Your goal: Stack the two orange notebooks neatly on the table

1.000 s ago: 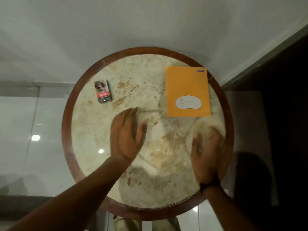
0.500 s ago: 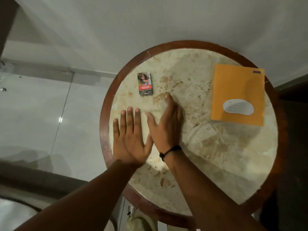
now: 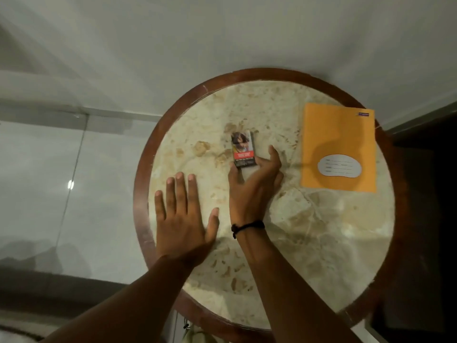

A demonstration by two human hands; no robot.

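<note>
One orange notebook with a white oval label lies flat at the right side of the round marble table; whether a second notebook lies under it cannot be told. My left hand rests flat on the table's left part, fingers spread, holding nothing. My right hand, with a black band on the wrist, sits near the table's middle, thumb and fingers closed around the lower end of a small printed box. Neither hand touches the notebook.
The table has a dark wooden rim and stands close to a white wall. Glossy floor tiles lie to the left, and a dark area is at the far right.
My right hand reached forward and gripped the small box, which now sits nearer the table's middle. My left hand stayed flat on the table. The view shifted slightly.
</note>
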